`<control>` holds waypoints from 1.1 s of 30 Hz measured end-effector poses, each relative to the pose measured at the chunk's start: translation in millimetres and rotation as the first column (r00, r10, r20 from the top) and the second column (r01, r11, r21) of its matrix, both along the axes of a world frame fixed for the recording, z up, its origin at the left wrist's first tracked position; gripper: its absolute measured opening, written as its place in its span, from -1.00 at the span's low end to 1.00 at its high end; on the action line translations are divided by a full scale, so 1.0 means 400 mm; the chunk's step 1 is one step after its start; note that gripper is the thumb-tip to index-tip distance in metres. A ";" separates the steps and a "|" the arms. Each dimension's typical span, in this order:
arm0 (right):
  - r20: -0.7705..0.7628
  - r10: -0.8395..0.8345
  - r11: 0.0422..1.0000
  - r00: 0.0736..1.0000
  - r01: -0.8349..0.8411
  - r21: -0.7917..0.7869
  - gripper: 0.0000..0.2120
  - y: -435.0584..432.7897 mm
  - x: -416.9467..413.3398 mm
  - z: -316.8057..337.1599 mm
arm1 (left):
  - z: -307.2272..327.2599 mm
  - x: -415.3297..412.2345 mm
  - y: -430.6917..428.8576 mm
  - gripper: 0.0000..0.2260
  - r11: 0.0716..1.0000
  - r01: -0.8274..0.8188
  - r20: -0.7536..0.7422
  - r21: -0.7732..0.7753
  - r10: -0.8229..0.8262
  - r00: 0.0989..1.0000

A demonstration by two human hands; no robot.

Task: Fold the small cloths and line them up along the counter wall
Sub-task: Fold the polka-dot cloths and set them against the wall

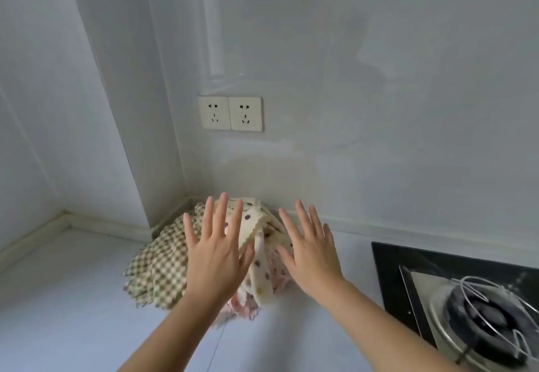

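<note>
Both hands spread flat, fingers straight, grasping nothing: left hand (pixel 217 250) over checked cloth (pixel 159 266), right hand (pixel 310 250) just right of dotted cloth (pixel 256 223). Whether palms touch fabric, cannot tell. Cloths heaped unfolded on counter (pixel 64 298) in wall corner, below twin sockets (pixel 230 113). Gas hob (pixel 478 310) at right.

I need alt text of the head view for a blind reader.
An open left hand and right hand reach over a heap of small cloths in the corner of the counter. Wall sockets above, gas burner at right.
</note>
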State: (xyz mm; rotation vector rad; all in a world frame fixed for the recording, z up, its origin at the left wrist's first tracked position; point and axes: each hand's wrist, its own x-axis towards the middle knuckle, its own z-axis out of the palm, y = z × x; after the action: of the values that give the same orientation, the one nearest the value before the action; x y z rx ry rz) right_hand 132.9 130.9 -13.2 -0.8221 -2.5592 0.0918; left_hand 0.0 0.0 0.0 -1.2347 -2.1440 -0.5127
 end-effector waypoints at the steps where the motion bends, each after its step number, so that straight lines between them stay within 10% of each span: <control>1: 0.078 0.022 0.997 0.997 -0.015 -0.081 -0.38 -0.012 0.000 -0.035 | -0.039 0.006 -0.002 -0.40 0.999 -0.022 0.020 -0.047 0.023 1.000; 9: 0.245 0.172 0.976 0.954 -0.132 -0.172 -0.42 -0.049 -0.018 -0.254 | -0.287 0.013 -0.020 -0.51 0.984 0.021 0.120 -0.174 0.000 0.993; 18: 0.143 0.081 0.990 0.986 -0.063 -0.128 -0.74 -0.107 0.041 -0.272 | -0.297 0.035 -0.059 -0.66 0.973 0.151 0.147 0.172 -0.177 0.973; 23: 0.020 -0.104 0.986 0.994 0.105 -0.127 -0.80 -0.152 0.105 -0.273 | -0.274 0.053 -0.067 -0.92 0.819 0.463 -0.008 0.338 -0.490 0.872; 29: -0.352 -0.314 0.943 0.882 0.334 -0.006 -0.40 -0.155 0.117 -0.292 | -0.308 0.049 -0.064 -0.78 0.815 0.563 0.214 0.138 -0.580 0.786; 33: -0.470 -0.266 0.946 0.842 0.321 0.039 -0.15 -0.145 0.118 -0.290 | -0.297 0.046 -0.061 -0.88 0.821 0.564 0.095 0.090 -0.571 0.816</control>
State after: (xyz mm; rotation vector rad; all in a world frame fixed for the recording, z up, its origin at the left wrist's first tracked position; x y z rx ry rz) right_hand 180.1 73.0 -129.2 -1.0028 -1.9524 0.0343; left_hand 18.2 -24.5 -118.6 -1.8604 -1.8029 -0.9110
